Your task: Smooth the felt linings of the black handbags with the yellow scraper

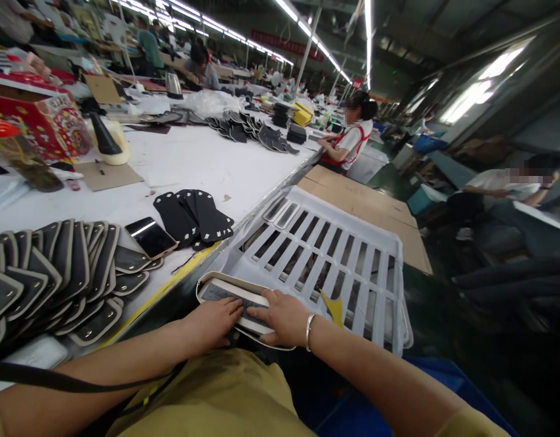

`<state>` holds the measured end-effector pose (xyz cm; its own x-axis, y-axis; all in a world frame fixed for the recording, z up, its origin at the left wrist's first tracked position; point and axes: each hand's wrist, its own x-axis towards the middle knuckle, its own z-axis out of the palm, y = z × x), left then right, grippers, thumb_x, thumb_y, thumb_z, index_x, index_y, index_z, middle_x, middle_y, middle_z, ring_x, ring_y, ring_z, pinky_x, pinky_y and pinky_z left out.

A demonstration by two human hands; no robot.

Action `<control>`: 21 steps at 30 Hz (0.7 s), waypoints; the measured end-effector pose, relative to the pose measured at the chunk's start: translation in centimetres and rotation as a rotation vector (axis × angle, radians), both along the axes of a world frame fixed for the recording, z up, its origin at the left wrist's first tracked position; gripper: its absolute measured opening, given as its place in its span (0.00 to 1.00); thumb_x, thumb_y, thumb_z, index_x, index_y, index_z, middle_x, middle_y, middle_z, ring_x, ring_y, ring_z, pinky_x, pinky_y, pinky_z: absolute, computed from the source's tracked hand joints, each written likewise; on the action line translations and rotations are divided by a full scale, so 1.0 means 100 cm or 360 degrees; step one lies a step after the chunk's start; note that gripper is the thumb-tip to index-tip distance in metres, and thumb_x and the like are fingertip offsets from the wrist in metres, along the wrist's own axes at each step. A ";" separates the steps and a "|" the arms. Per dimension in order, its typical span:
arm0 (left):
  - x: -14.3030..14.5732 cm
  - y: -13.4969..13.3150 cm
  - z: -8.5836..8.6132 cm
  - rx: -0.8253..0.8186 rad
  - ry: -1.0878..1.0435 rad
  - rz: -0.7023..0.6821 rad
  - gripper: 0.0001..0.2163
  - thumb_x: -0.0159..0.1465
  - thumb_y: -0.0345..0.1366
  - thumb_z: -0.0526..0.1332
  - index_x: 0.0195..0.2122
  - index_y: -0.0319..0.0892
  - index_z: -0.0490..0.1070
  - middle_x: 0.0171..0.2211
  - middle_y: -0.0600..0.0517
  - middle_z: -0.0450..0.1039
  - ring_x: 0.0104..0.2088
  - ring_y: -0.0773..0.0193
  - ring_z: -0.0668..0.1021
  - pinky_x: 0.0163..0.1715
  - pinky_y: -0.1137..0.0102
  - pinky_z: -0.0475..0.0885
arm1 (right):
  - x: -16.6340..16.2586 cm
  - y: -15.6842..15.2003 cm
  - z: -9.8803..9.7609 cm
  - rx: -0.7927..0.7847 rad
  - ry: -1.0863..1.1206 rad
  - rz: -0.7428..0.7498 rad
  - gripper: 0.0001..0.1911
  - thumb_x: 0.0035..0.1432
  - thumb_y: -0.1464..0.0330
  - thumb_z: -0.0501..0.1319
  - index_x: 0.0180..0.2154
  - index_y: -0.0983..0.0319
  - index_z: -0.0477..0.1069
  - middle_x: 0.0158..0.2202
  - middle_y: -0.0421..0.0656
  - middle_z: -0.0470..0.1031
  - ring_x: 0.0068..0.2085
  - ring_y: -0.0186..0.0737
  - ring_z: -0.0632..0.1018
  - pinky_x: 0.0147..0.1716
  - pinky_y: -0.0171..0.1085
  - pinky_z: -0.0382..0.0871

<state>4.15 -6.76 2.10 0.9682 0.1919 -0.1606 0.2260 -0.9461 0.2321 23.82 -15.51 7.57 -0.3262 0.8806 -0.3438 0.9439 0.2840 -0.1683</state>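
Note:
Both hands press on a flat grey shoe piece with a cream border [225, 290], which lies in front of me against the edge of a white slatted plastic crate [353, 255]. My left hand [211, 321] lies flat on its near left part, fingers together. My right hand [282, 315], with a silver bracelet on the wrist, rests on its right part, fingers pointing left. To the left, on the white table [193, 164], overlapping dark pieces with cream edges [56, 273] are fanned out.
A black phone [151, 237] lies on the table beside a small fan of black pieces [193, 218]. More black pieces [252, 130], a red box [43, 121] and cardboard [109, 176] sit farther back. Cardboard sheets [362, 200] lie behind the crate. Other people sit at the far right.

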 end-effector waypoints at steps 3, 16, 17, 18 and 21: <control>-0.002 0.001 0.002 -0.0018 -0.0047 -0.0009 0.30 0.50 0.37 0.68 0.54 0.36 0.65 0.55 0.36 0.65 0.53 0.46 0.70 0.49 0.57 0.69 | 0.016 -0.008 0.007 -0.0052 0.0221 -0.0183 0.42 0.47 0.54 0.64 0.60 0.63 0.55 0.53 0.54 0.67 0.50 0.49 0.71 0.48 0.43 0.64; 0.010 -0.007 0.018 0.0101 -0.0081 -0.0083 0.17 0.53 0.46 0.65 0.37 0.38 0.71 0.40 0.44 0.68 0.41 0.52 0.71 0.35 0.63 0.70 | 0.012 -0.027 0.015 -0.0171 -0.0157 -0.0660 0.14 0.54 0.72 0.57 0.44 0.66 0.62 0.38 0.51 0.76 0.39 0.46 0.77 0.33 0.37 0.65; 0.014 -0.010 0.016 0.0135 -0.0115 -0.0138 0.17 0.53 0.47 0.65 0.37 0.38 0.71 0.40 0.44 0.68 0.41 0.53 0.70 0.35 0.63 0.69 | 0.011 -0.028 0.013 -0.0156 -0.0171 -0.0664 0.13 0.55 0.73 0.56 0.44 0.66 0.62 0.38 0.51 0.76 0.39 0.46 0.77 0.33 0.37 0.65; 0.019 -0.015 0.014 0.0162 -0.0162 -0.0215 0.19 0.53 0.47 0.64 0.39 0.38 0.70 0.41 0.44 0.68 0.41 0.53 0.70 0.35 0.64 0.68 | 0.010 -0.029 0.011 -0.0137 -0.0183 -0.0660 0.13 0.55 0.73 0.56 0.44 0.66 0.62 0.37 0.51 0.76 0.39 0.45 0.77 0.33 0.36 0.65; 0.032 -0.029 0.008 0.0195 -0.0319 -0.0409 0.25 0.55 0.48 0.63 0.50 0.41 0.67 0.47 0.43 0.68 0.42 0.54 0.69 0.36 0.64 0.66 | 0.007 -0.031 0.006 -0.0090 -0.0220 -0.0637 0.14 0.54 0.76 0.56 0.44 0.67 0.61 0.37 0.50 0.75 0.38 0.44 0.77 0.33 0.36 0.66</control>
